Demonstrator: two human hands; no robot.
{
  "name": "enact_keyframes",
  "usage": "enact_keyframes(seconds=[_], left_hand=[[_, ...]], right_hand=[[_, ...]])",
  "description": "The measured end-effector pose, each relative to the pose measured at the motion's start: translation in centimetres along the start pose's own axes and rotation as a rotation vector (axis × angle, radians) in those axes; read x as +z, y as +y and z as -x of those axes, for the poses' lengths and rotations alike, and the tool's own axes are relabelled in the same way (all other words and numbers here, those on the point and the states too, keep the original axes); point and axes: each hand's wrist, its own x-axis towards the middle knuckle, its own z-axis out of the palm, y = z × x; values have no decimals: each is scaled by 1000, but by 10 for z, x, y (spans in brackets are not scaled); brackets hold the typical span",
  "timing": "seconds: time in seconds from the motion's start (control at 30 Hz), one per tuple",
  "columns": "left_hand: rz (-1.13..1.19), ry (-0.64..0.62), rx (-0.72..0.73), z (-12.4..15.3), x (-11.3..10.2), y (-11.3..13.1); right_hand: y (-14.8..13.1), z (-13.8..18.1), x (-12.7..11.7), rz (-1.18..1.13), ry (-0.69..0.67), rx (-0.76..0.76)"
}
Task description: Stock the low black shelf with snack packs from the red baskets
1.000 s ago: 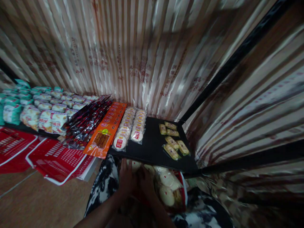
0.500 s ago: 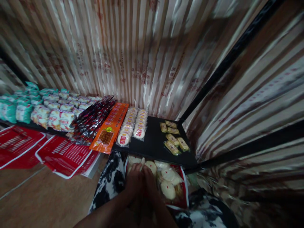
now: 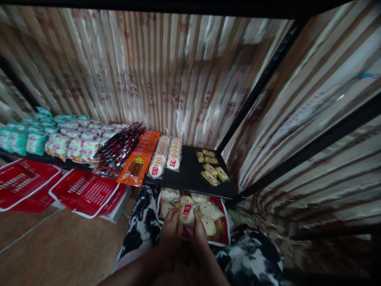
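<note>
Between both hands is a round, pale packaged cake (image 3: 186,215) in clear wrap with a red label facing up. My left hand (image 3: 172,229) grips its left edge, fingers curled. My right hand (image 3: 198,230) closes on its right side, the thumb along the edge. Below them a red open box (image 3: 228,234) with a white rim holds several similar pale round cakes (image 3: 208,225) in clear wrap. On the black shelf (image 3: 187,174) just beyond, two rows of the same wrapped cakes (image 3: 160,157) lie overlapping.
Left along the shelf lie an orange snack packet (image 3: 139,159), dark shiny packets (image 3: 119,149), and white and teal packs (image 3: 74,137). Small yellow packets (image 3: 211,169) lie at its right end. Red bags (image 3: 86,192) stand below left. Black metal posts (image 3: 262,83) rise at right.
My hands have drawn apart and slightly toward me, and the cake with its red label now shows between them. The view has shifted, bringing an upper black bar into sight.
</note>
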Motion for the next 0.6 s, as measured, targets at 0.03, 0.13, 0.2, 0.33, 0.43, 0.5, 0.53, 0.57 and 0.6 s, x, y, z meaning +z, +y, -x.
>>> enact_keyframes(seconds=[0.03, 0.13, 0.2, 0.33, 0.43, 0.5, 0.53, 0.57, 0.6], left_hand=[[13, 12, -33, 0, -3, -1], [140, 13, -206, -2, -4, -5], [333, -19, -371, -3, 6, -10], [775, -55, -676, -7, 37, -19], [892, 41, -750, -14, 43, -19], [913, 96, -740, -18, 33, -17], [920, 108, -710, -20, 24, -15], [917, 98, -670, -22, 14, -14], [912, 85, -607, -24, 3, -13]], right_hand=[[-5, 2, 1, -50, 25, 35], [-22, 8, 3, -165, 79, 97], [-31, 12, 4, -178, 69, 77], [-38, 20, 8, -240, -4, 123], [-35, 23, 7, -251, -65, 146], [-32, 22, 3, -250, -83, 147], [-31, 21, 0, -257, -78, 152], [-29, 21, -3, -270, -64, 162], [-29, 20, -6, -287, -47, 175]])
